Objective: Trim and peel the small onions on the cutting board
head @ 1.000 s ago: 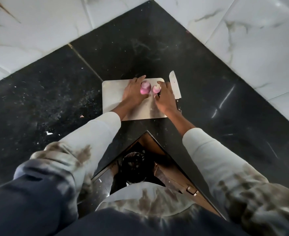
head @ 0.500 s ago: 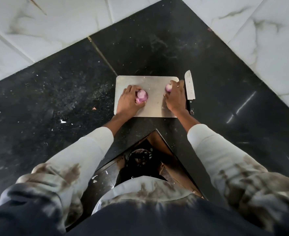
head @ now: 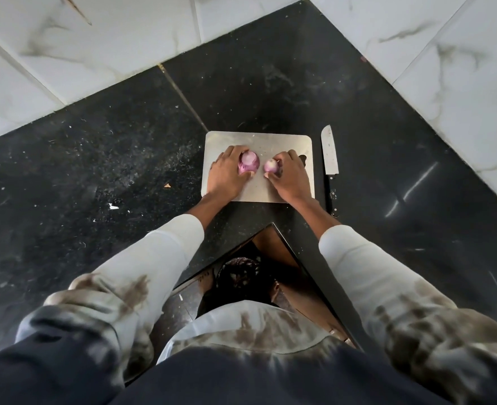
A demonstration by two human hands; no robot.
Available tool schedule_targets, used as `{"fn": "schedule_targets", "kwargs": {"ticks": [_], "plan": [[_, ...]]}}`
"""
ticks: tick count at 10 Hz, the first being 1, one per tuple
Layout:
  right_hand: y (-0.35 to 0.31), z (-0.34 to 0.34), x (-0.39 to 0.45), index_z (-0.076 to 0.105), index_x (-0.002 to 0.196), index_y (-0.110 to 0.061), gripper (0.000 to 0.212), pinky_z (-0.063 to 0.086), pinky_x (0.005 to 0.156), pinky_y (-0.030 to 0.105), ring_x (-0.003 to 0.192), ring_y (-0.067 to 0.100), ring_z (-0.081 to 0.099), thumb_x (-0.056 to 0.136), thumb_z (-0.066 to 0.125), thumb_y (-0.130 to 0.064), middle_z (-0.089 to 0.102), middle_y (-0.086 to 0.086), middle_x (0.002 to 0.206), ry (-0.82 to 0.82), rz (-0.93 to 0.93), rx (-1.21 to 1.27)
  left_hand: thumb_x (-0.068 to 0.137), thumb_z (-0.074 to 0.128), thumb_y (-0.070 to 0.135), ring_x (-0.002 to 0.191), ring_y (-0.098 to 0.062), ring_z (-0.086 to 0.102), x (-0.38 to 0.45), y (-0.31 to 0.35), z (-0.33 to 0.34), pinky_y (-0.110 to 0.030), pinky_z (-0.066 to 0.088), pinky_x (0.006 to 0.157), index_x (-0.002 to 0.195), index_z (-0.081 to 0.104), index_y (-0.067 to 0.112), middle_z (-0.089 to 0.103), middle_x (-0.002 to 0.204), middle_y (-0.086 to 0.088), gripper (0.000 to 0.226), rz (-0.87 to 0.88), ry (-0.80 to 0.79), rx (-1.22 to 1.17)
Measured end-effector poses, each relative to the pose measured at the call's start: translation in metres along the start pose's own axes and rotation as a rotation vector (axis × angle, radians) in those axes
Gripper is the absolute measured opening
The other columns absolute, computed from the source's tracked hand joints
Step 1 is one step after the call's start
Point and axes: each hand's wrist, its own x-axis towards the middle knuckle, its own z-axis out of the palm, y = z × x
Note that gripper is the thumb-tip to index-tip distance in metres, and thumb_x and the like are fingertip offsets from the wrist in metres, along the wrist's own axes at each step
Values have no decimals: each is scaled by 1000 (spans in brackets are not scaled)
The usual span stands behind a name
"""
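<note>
The cutting board [head: 282, 141] looks like brushed, matt metal. The knife [head: 329, 153] has a steel blade and dark riveted handle. The bench [head: 358, 112] is glossy speckled black stone; the wall tiles [head: 110, 39] are polished white marble-look.

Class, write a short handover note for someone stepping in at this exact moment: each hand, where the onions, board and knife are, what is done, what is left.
Left hand: grips the larger onion on the cutting board.
Right hand: grips the smaller onion on the board, apart from the first.
Knife: lies on the black counter right of the board, untouched, blade pointing away.
Done: both onions show pale cut tops.
Left: whether purple skin remains is hard to tell; finish trimming and peeling both.
</note>
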Motion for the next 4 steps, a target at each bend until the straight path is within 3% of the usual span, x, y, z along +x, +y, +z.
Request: {"fn": "schedule_targets", "kwargs": {"ticks": [2,4], "plan": [[-11,11,0,60,124,-17,40,57,97,39,118,20,58,92,80,-29,57,2,128,27,-11,30,71,96,28,119,-20,62,-5,-18,-5,-41,54,107,141,55,22,53,138,2,81,-79,-32,-13],[-14,11,-2,55,134,-17,56,55,102,39,123,24,58,88,85,-25,54,5,135,-10,26,74,84,88,20,105,-19,65,-12,-31,-7,-39,55,100,115,78,13,64,120,0,33,-50,-1,-5]]}}
